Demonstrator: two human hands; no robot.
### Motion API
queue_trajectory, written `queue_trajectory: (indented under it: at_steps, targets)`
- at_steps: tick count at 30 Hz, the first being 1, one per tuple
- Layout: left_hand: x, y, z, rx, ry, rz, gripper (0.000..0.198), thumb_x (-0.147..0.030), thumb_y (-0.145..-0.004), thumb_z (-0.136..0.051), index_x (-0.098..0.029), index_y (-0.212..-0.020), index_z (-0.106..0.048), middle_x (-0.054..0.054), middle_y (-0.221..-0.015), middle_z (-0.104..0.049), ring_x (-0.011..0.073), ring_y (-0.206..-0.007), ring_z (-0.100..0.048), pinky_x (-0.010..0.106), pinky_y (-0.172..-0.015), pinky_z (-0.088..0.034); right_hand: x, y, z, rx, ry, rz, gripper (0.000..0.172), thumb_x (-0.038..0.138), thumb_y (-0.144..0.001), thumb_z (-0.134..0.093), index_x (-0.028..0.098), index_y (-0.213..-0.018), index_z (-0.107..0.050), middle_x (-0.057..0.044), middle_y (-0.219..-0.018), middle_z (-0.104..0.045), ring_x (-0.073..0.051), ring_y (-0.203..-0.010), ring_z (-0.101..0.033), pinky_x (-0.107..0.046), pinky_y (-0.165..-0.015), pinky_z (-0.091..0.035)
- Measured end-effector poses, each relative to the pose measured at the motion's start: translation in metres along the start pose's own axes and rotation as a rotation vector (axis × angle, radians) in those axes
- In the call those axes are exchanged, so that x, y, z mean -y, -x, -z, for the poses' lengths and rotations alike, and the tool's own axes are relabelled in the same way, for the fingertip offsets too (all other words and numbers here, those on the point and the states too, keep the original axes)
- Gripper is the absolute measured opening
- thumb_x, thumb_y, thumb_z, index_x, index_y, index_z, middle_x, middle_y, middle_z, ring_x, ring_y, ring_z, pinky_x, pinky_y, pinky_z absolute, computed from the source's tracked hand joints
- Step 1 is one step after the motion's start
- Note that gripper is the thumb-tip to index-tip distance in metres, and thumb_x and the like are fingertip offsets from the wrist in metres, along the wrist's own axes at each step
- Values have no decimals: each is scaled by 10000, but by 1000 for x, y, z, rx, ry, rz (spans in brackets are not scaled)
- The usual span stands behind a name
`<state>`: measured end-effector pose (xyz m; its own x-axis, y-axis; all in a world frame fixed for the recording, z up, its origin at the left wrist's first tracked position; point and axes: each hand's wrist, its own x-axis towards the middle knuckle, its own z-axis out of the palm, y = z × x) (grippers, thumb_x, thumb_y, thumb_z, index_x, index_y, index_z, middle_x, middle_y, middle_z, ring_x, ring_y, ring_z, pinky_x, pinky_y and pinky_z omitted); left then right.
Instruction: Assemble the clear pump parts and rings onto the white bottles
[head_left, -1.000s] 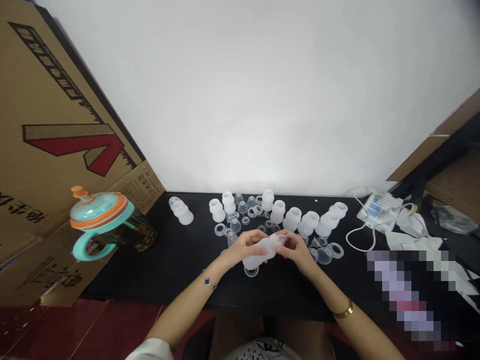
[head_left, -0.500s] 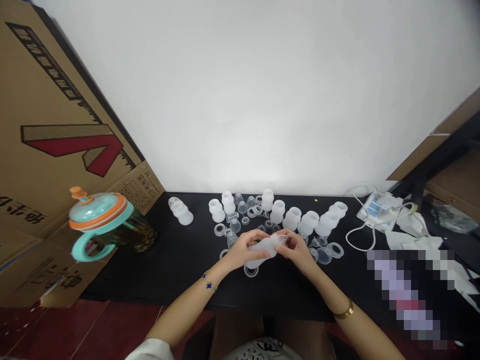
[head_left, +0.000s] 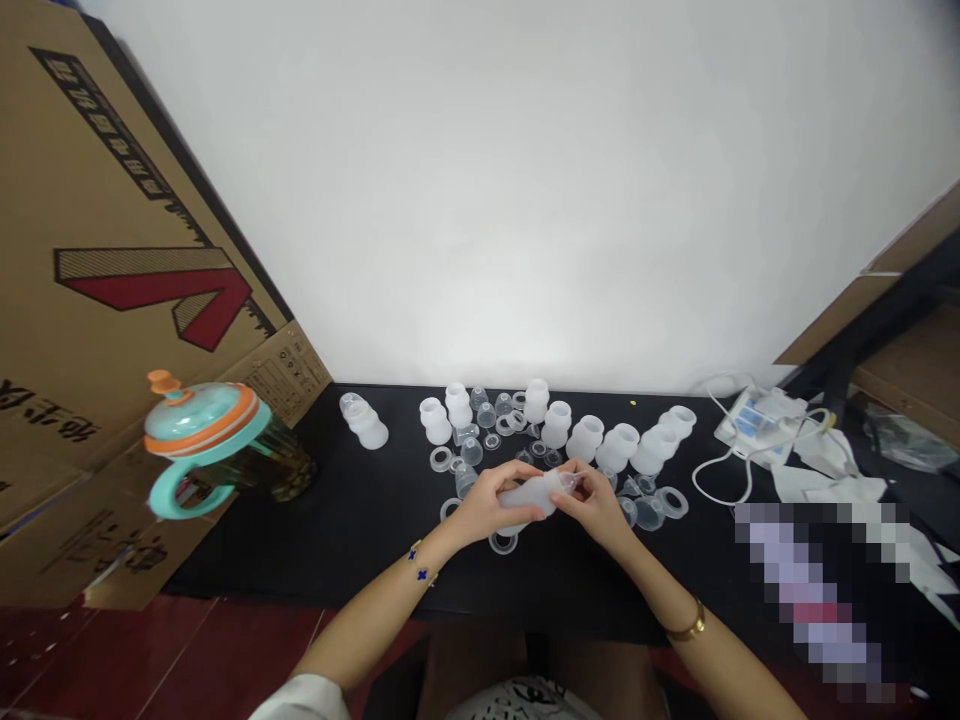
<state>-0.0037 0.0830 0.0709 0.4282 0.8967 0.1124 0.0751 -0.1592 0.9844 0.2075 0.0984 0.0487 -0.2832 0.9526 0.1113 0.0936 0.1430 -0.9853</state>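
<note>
My left hand [head_left: 491, 503] is wrapped round the body of a white baby bottle [head_left: 528, 495], which lies tilted with its top to the right. At that end, my right hand [head_left: 592, 497] grips the collar and clear nipple [head_left: 568, 481] with thumb and fingers. Part of the neck is hidden behind the fingers. A clear ring [head_left: 503, 543] lies on the black table just below the bottle. Behind my hands stand several open white bottles [head_left: 584, 440], among loose clear nipples [head_left: 471, 451], rings [head_left: 441, 459] and domed caps [head_left: 649, 513].
One bottle with a top fitted [head_left: 365, 422] stands apart at the left. Farther left are a teal-and-orange lidded jug [head_left: 217, 440] and a large cardboard box [head_left: 142, 200]. At the right lie a white cable [head_left: 721, 497], papers [head_left: 825, 489] and a blurred-out item [head_left: 810, 600].
Both hands keep their hold on the bottle, with only slight finger movement at its collar. The whole view has shifted a little.
</note>
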Motion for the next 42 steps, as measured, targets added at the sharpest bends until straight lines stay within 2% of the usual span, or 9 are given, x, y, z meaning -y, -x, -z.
queue_trajectory:
  at_steps: [5,13,18,24,33,42]
  targets:
    - [-2,2,-1,-12,-96,-26,505,-428,-732,-821,-168,-1129,-648,17,-803,-672,136,-636,-585,227,-578,-404,-1,1,1,-12,52,21,371,528,-726,-765,220,-777,-564,13,-658,-555,-162,-609,-507,-267,-537,-397]
    - [-2,3,-2,-20,-157,-60,511,-446,-746,-804,-192,-1160,-643,74,-1057,-704,185,-797,-660,262,-683,-487,3,0,0,-19,75,36,357,510,-741,-750,217,-762,-548,18,-651,-529,-140,-574,-465,-253,-505,-350]
    - [-2,3,-2,-38,-232,-104,483,-446,-764,-790,-212,-1165,-656,71,-1093,-705,216,-910,-666,301,-798,-520,2,0,0,-25,91,36,340,476,-749,-747,212,-752,-533,34,-635,-497,-121,-545,-422,-247,-497,-313]
    - [1,3,-4,-58,-276,-130,489,-443,-766,-787,-226,-1182,-647,69,-1137,-702,230,-980,-661,335,-882,-520,-1,-1,-1,-30,88,40,345,488,-765,-735,207,-753,-535,30,-658,-486,-130,-575,-440,-252,-518,-342]
    - [3,3,-4,-69,-350,-111,513,-433,-759,-786,-247,-1212,-633,67,-1182,-696,250,-1019,-661,323,-854,-515,-5,-3,0,-52,121,29,363,536,-755,-726,219,-743,-550,24,-620,-517,-144,-563,-462,-252,-502,-353]
    - [11,3,-4,-91,-451,-173,529,-442,-797,-759,-255,-1264,-596,68,-1243,-679,260,-1112,-653,353,-956,-498,-5,-5,0,-34,157,23,318,469,-793,-712,208,-743,-539,47,-604,-481,-120,-534,-411,-250,-509,-302]
